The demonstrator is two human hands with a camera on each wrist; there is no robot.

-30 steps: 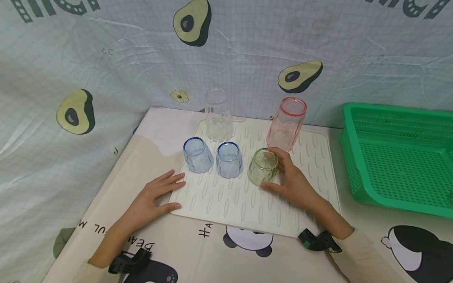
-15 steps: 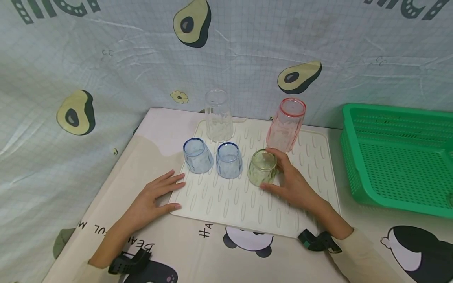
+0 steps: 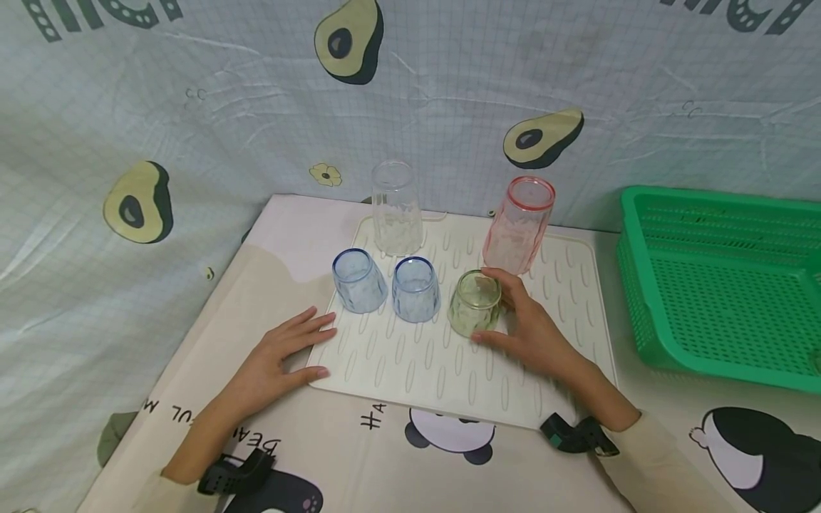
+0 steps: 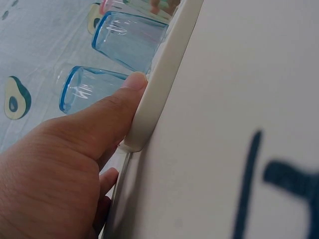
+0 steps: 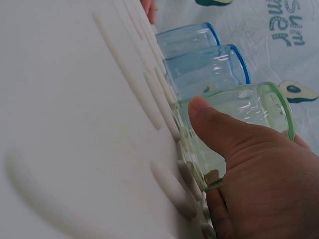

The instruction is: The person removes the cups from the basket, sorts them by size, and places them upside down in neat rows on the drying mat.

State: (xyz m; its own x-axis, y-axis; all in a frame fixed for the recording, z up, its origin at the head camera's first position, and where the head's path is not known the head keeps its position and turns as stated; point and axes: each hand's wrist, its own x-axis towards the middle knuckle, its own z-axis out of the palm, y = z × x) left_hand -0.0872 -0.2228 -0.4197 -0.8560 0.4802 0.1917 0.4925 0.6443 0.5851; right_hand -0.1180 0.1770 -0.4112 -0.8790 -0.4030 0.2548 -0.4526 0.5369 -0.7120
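A short green glass stands on the white ribbed drying mat. My right hand grips it from the right, thumb at the near side and fingers round the far side. In the right wrist view the thumb lies along the green glass near the mat. At the mat's left edge rests my left hand, fingers spread and holding nothing. Its thumb is on the mat's rim in the left wrist view. Two short blue glasses, one left and one nearer the middle, stand between the hands.
Behind the short glasses stand a tall clear glass and a tall pink glass. A green plastic basket sits at the right. An avocado-print cloth hangs behind the table; printed cloth covers the tabletop.
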